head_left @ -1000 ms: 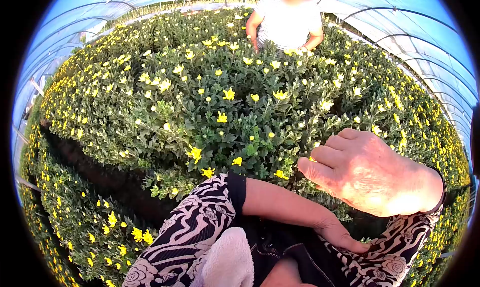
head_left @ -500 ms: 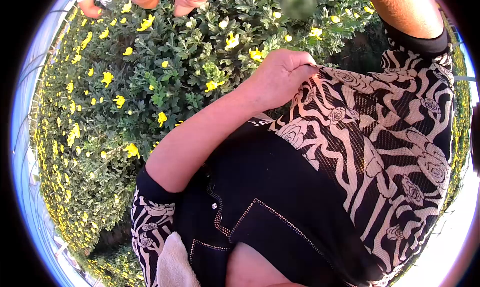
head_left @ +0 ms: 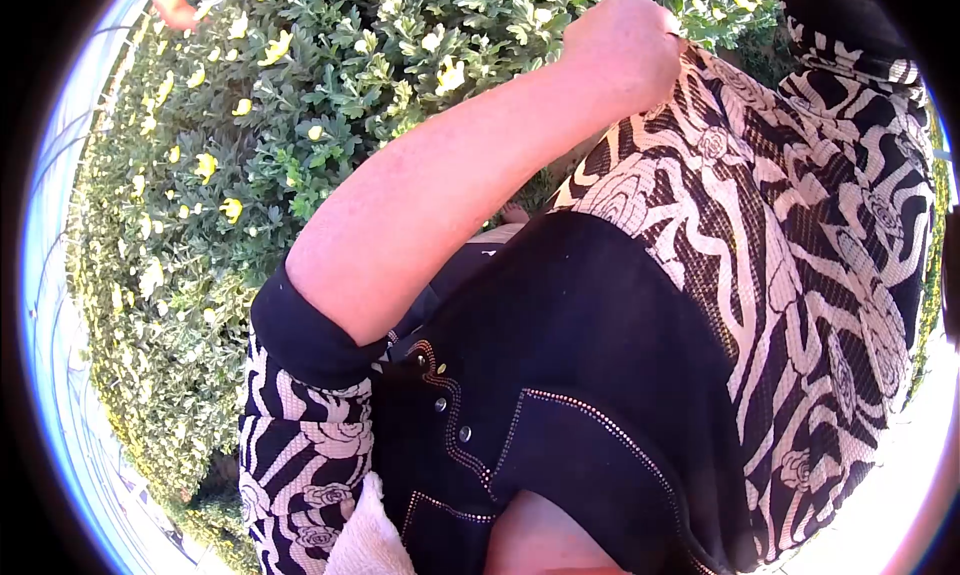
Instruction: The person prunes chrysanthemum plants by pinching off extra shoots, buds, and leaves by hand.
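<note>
My left hand (head_left: 625, 53) is closed on the edge of the patterned shirt (head_left: 800, 245) and pulls the cloth outward, away from my body. My left forearm crosses in front of the flowering plants. The shirt has a black front panel (head_left: 600, 305) with studded trim and snap buttons. At the top right only a rolled black sleeve of my right arm shows; my right hand lies outside the view.
Green plants with yellow flowers (head_left: 290, 105) fill the upper left. Another person's hand (head_left: 178, 11) shows at the top left edge. A pale towel (head_left: 370, 540) hangs at the bottom. Plastic greenhouse sheeting (head_left: 55, 275) curves along the left.
The view has tilted down toward my body. My left hand has taken hold of the shirt and lifted it outward. My right hand has risen out of view at the top.
</note>
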{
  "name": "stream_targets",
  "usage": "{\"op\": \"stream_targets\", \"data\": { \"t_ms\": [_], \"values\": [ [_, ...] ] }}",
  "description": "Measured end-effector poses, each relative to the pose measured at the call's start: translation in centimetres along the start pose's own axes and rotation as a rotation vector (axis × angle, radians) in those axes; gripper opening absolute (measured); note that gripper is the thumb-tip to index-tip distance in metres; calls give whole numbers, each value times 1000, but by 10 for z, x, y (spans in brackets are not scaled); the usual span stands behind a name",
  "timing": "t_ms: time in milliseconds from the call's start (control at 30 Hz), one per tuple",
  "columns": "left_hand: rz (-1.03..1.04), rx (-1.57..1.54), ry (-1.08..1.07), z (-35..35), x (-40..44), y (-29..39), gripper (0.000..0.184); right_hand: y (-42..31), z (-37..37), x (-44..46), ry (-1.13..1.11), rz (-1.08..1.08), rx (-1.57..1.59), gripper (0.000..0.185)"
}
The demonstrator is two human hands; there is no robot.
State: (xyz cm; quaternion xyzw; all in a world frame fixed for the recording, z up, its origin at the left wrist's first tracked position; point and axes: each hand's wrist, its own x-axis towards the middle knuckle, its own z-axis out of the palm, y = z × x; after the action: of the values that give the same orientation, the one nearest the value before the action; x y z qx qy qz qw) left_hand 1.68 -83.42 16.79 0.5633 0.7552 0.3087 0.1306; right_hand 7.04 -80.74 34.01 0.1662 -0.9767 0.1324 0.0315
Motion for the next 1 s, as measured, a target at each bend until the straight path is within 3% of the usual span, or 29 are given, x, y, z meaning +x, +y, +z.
{"op": "stream_targets", "data": {
  "t_ms": [67, 133, 200, 267, 333, 400, 433, 467, 533, 567, 667, 700, 733, 800, 867, 1000],
  "values": [
    [-1, -208, -120, -8, -8, 21, 26, 3, 0, 1, 5, -3, 6, 17],
    [41, -203, -193, -20, -32, 25, 25, 6, -2, 2, 12, -4, 17, 17],
    [-27, -668, -784, -29, -56, 14, 32, 7, -3, 5, 19, -18, 24, 17],
    [43, -828, -935, 2, -85, -28, 49, 5, -3, 8, 11, -35, 18, 17],
    [218, -729, -1049, 35, -121, -47, 53, 2, -3, 8, -1, -48, 7, 17],
    [98, -992, -1273, 36, -136, -29, 43, -2, -3, 8, -4, -60, -3, 18],
    [37, -924, -1319, 33, -133, -23, 29, -4, -1, 9, -7, -67, -14, 18],
    [13, -927, -1208, 39, -136, -24, 20, -6, -2, 9, -6, -72, -21, 18],
    [-57, -884, -1056, 37, -135, -21, 22, -10, -1, 9, -7, -80, -37, 18],
    [184, -826, -869, 43, -134, -24, 24, -12, -1, 9, -3, -84, -44, 19],
    [62, -880, -914, 42, -135, -16, 25, -15, -2, 8, 0, -90, -54, 20],
    [260, -922, -881, 40, -133, -10, 25, -16, -2, 9, 3, -89, -60, 20],
    [58, -916, -1039, 36, -134, -3, 24, -16, -1, 9, -1, -85, -60, 21],
    [193, -871, -926, 40, -130, 11, 22, -15, -2, 8, 4, -81, -69, 21],
    [175, -836, -661, 54, -116, 18, 20, -13, -4, 8, 10, -76, -72, 22],
    [-76, -805, -437, 12, -71, 41, 25, 1, -4, 7, 13, -49, -55, 24]
  ]
}}
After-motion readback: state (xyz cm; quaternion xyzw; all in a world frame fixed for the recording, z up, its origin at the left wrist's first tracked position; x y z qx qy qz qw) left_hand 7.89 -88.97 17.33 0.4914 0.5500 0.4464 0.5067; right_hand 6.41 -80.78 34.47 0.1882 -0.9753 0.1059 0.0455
